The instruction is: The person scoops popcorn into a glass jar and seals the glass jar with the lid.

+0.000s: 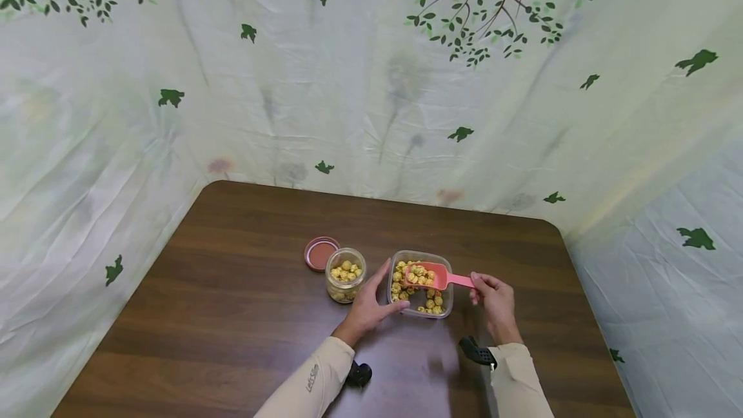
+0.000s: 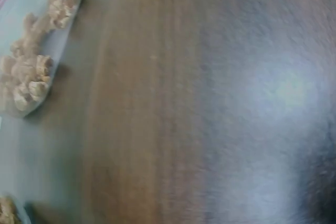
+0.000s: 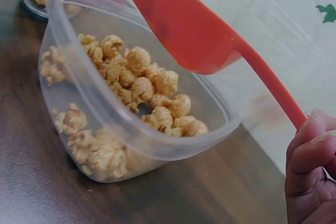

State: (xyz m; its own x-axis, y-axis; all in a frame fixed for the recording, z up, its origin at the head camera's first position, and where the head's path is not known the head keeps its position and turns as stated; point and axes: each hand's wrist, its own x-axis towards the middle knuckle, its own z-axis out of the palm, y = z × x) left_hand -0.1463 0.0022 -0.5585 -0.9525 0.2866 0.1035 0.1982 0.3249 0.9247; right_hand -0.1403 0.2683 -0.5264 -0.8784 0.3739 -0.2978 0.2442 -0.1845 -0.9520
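My right hand (image 1: pixel 496 302) pinches the end of the handle of a pink-red scoop (image 1: pixel 447 276), which carries several pieces of caramel popcorn (image 1: pixel 419 274). The scoop is over a clear plastic container (image 3: pixel 194 148), its bowl above the rim in the right wrist view. More popcorn (image 3: pixel 142 87) lies inside the container. My left hand (image 1: pixel 368 305) rests against the container's left side, fingers straight and thumb spread along the near side. Just left of that hand stands an open glass jar (image 1: pixel 342 292) partly filled with popcorn.
A red jar lid (image 1: pixel 321 254) lies on the brown wooden table (image 1: pixel 249 315) behind and left of the jar. Beyond the table's far edge hangs a pale cloth (image 1: pixel 348 82) with printed leaves. A dark wrist device (image 1: pixel 478 351) is on the right wrist.
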